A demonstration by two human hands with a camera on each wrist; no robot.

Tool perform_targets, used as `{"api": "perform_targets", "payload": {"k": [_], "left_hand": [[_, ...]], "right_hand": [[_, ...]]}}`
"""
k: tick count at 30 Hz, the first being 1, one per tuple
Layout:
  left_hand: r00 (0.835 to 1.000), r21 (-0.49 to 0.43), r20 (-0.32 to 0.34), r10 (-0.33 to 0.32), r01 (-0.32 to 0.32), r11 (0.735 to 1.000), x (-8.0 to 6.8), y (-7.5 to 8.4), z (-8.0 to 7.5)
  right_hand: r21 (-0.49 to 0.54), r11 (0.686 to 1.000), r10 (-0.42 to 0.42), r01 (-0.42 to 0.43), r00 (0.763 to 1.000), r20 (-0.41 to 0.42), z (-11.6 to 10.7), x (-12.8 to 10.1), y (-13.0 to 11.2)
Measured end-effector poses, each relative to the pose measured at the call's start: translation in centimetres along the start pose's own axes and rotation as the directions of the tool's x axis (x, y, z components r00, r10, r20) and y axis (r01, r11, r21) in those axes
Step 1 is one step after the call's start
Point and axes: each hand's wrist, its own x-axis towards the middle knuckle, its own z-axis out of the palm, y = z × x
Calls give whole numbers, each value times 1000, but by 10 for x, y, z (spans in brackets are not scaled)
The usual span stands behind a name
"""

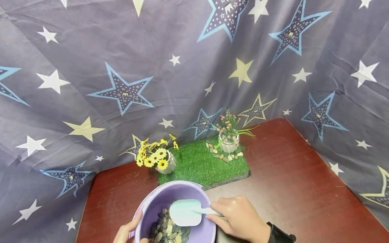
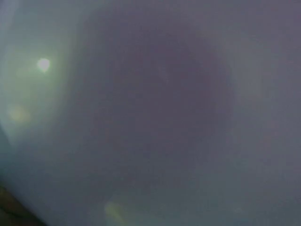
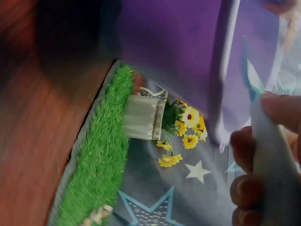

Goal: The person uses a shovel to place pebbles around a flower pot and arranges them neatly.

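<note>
Fingers of right hand [image 1: 238,216] curl snugly round handle of mint scoop [image 1: 186,212], long axis left to right, blade leftmost; pebbles [image 1: 168,229] lie to its near left inside purple bucket [image 1: 158,199], contact unclear; left hand [image 1: 127,230], nearer them, grips bucket's left rim; red-brown table [image 1: 304,175]; grass mat [image 1: 197,162] beyond; starred cloth [image 1: 82,44] behind.

A green grass mat [image 1: 197,165] lies on a shiny red-brown table [image 1: 304,189]. On it, a white pot [image 1: 170,164] holds yellow flowers [image 1: 155,157], and another pot [image 1: 228,147] holds pink flowers [image 1: 226,127], with small stones [image 1: 230,157] close around its front. Behind hangs a gray cloth [image 1: 182,27] with stars [image 1: 124,92].
</note>
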Motion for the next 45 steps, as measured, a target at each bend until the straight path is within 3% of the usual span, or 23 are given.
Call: {"api": "perform_targets", "payload": {"k": [1,2,4,10,14,18,23,26,31,35,40,45], "left_hand": [[998,112,-68,-2,9,994,2,14,10],[993,204,-112,38,-15,979,5,23,18],[979,283,-175,102,-50,958,10,34,34],[954,305,-253,162,-80,949,21,52,70],[931,283,-328,159,-64,957,26,59,90],[929,257,-343,139,-49,965,31,61,100],[934,258,-328,142,-56,965,34,60,100],[938,268,-321,131,-43,962,33,60,97],[943,283,-311,118,-26,959,31,59,94],[941,280,-319,118,-25,960,29,59,92],[943,286,-312,117,-24,958,26,61,91],[942,293,-321,97,1,956,23,63,86]], "right_hand": [[-54,998,-25,26,1000,7,2,1,-2],[-105,993,-47,48,999,13,6,2,-4],[-195,978,-65,69,998,24,18,4,-8],[-418,907,-55,51,998,4,56,5,-17],[-457,887,-58,63,998,24,64,3,-13],[-465,881,-61,93,995,84,55,0,-6],[-454,876,-88,164,979,184,43,2,-5],[-422,890,-67,173,965,254,38,8,-6],[-298,951,22,81,945,327,29,14,-5],[-174,984,35,33,927,374,24,13,-4],[-116,992,87,-41,902,423,17,11,-4],[-23,976,206,-217,881,426,9,11,-1]]}}
